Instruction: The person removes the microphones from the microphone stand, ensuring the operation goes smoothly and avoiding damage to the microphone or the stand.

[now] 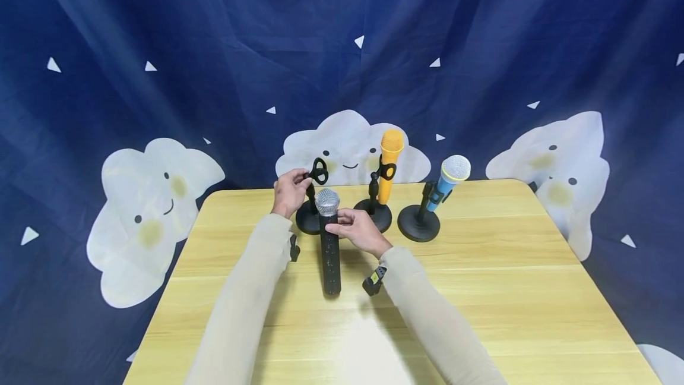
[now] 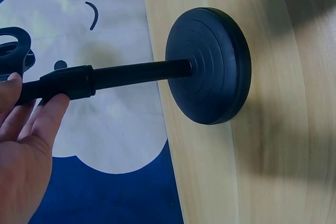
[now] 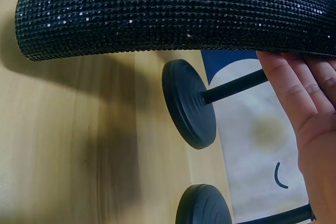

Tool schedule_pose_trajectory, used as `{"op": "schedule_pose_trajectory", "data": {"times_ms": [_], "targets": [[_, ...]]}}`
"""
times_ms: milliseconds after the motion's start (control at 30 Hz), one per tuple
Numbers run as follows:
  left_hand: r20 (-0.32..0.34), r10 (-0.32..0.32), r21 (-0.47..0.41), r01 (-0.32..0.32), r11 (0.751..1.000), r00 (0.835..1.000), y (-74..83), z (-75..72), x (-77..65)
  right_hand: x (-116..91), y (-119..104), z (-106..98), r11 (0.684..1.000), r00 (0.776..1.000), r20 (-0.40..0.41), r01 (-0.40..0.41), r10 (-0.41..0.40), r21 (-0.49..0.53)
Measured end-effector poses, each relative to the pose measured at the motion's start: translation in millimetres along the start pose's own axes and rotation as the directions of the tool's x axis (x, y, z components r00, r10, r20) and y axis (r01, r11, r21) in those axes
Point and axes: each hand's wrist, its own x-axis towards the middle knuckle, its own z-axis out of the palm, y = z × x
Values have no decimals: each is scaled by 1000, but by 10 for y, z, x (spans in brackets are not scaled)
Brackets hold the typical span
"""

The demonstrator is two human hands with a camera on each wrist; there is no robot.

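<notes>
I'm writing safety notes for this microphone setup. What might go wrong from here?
The black studded microphone could slip from the right hand and hit the table. The left hand, gripping the empty stand near its top, might tip it over. The right hand may bump the nearby stand holding the orange microphone.

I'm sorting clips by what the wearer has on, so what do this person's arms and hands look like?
Both arms are in long, plain, cream-coloured sleeves reaching the wrists. Each wrist has a small black device: the right device bears a small yellow patch, while the left device shows only black. The left hand and right hand are ungloved.
</notes>
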Motion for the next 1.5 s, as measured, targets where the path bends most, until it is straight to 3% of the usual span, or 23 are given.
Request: {"op": "schedule_pose_trajectory", "data": {"times_ms": [633, 900, 1233, 1500], "targets": [[-20, -48, -5, 48, 999, 999, 62, 27, 39, -13, 100, 72, 999, 999, -14, -45, 45, 24], [-3, -71, -45, 71, 996, 997, 76, 30, 26, -4, 143, 81, 999, 999, -11, -41, 42, 20], [31, -40, -56, 41, 998, 999, 99, -53, -3, -3, 155, 94, 998, 999, -2, -46, 46, 32], [42, -7, -42, 9, 999, 999, 8, -135, -83, -17, 176, 141, 996, 996, -36, -74, 76, 51]]}}
